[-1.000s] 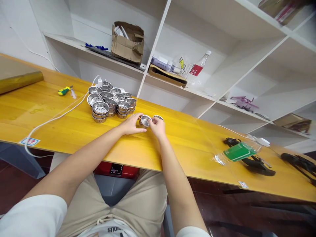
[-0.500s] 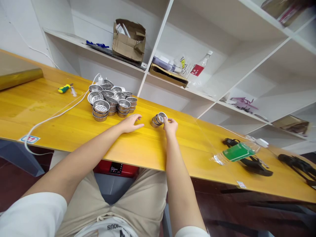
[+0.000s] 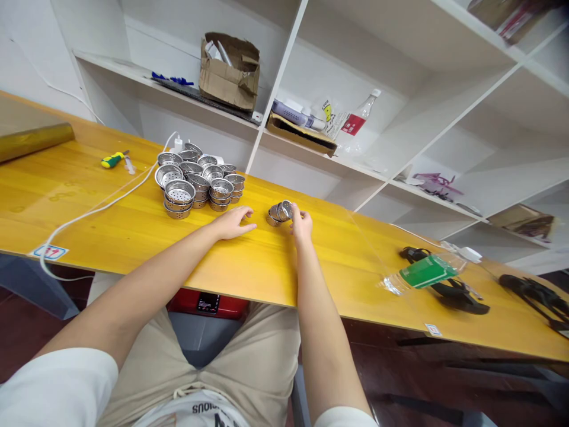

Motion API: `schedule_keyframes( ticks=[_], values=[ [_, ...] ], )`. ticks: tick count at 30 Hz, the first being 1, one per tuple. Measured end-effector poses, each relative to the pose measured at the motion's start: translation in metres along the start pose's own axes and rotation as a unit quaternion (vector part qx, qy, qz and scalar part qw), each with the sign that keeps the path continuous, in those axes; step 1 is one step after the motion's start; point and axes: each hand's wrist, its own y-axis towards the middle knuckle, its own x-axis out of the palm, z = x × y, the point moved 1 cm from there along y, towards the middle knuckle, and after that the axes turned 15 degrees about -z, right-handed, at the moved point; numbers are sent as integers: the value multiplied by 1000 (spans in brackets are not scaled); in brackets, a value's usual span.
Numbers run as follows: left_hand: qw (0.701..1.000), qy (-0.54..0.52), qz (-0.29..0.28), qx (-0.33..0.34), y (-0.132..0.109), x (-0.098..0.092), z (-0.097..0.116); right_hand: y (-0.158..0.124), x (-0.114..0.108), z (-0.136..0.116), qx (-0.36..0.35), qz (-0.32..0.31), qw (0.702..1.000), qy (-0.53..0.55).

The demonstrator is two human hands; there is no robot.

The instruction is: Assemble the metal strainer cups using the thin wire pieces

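White shelving (image 3: pixel 355 47) is seen behind a yellow table (image 3: pixel 249 267), where, from left, a screwdriver (image 3: pixel 112 160) and clustered perforated metal cups (image 3: pixel 179 193) are laid out. Left hand (image 3: pixel 231 224) is held empty beside the cluster, thumb and fingers apart; then a small cup stack (image 3: pixel 280 212), tilted at the top, is touched by the right hand (image 3: pixel 302 225), whether clamped cannot be told.

Worn are a white, dark-lettered T-shirt (image 3: pixel 60 385) and beige drawstring trousers (image 3: pixel 255 359).
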Motion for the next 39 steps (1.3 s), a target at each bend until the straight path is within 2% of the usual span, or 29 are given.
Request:
schedule_keyframes(
  ticks=[3,6,12,14,18,20,23,27,31,39],
  values=[
    [1000,1,0,-1,0,1,0,-6,5,-4,17,17,997,-71],
    [1000,2,0,-1,0,2,-1,-11,15,-9,-2,23,994,-108],
    [1000,1,-1,-1,1,3,-2,-7,30,-9,-22,-14,999,-44],
    [1000,4,-1,-2,1,3,-2,-5,30,-7,-55,-54,997,-3],
    [999,-15,27,8,0,6,-1,-10,27,-5,-140,-202,967,70],
    [998,-50,32,17,0,8,-1,-16,28,-8,-156,-263,947,94],
    [993,-117,21,23,2,11,-2,-23,32,-13,-147,-315,930,123],
    [983,-178,29,29,7,13,-4,-30,34,-20,-134,-327,928,117],
    [980,-191,44,34,10,15,-6,-33,34,-24,-163,-329,925,102],
    [977,-207,30,28,10,17,-7,-31,41,-24,-192,-288,933,94]
  ],
)
